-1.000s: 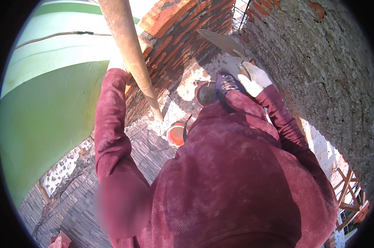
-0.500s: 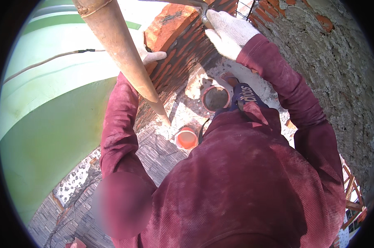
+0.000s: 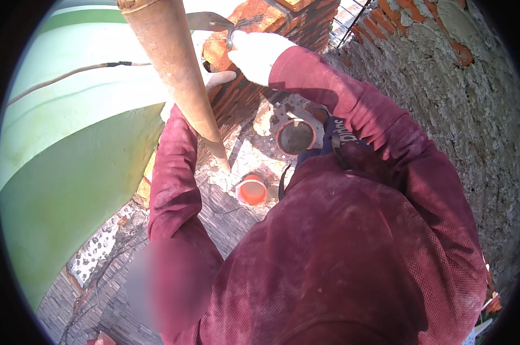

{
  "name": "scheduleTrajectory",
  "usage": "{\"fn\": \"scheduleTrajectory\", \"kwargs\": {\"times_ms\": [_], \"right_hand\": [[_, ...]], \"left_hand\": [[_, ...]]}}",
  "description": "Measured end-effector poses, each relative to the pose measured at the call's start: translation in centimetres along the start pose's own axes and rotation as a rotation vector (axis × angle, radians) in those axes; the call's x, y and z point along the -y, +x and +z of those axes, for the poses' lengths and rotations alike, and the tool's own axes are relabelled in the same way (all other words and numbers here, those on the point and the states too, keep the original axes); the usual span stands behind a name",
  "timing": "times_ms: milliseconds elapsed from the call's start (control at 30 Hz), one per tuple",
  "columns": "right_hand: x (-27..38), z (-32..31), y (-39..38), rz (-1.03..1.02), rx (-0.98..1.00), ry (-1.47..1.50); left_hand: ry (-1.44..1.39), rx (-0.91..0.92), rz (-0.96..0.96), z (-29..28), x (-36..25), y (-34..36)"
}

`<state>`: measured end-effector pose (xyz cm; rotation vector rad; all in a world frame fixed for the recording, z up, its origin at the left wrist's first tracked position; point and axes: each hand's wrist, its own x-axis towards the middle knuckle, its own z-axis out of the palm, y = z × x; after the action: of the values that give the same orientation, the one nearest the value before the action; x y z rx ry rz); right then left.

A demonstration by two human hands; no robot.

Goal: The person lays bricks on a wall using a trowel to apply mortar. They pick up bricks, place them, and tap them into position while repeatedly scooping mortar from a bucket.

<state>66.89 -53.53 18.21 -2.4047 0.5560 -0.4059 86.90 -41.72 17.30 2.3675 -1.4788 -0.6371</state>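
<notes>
My right hand (image 3: 259, 57), in a white knitted glove, is closed round the handle of a trowel (image 3: 207, 22). The blade reaches left over the end of a brick wall (image 3: 240, 95), close to the bamboo pole. An orange brick (image 3: 217, 53) lies at that end, just left of my right hand. My left hand (image 3: 220, 79), gloved too, is against the wall end below this brick, thumb stretched out. The bamboo pole (image 3: 179, 63) hides its other fingers.
A curved green surface (image 3: 76, 178) with a cable (image 3: 82, 70) fills the left. Rough mortared wall (image 3: 444, 103) rises on the right. Below stand a bucket of grey mortar (image 3: 296, 138) and an orange bucket (image 3: 252, 190). My foot is beside the mortar bucket.
My right hand has swung left with the trowel, bringing the blade to the wall's left end near the pole. My left hand stays almost in place.
</notes>
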Motion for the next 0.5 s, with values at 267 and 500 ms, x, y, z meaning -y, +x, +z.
{"fn": "scheduleTrajectory", "kwargs": {"times_ms": [267, 500], "right_hand": [[0.4, -0.7, 0.0, 0.018, 0.004, 0.008], [-3.1, -1.0, 8.7, 0.164, -0.247, 0.835]], "left_hand": [[-0.028, -0.004, -0.043, -0.2, 0.3, -0.4], [-0.056, -0.064, 0.013, 1.3, 2.9, 0.2]]}}
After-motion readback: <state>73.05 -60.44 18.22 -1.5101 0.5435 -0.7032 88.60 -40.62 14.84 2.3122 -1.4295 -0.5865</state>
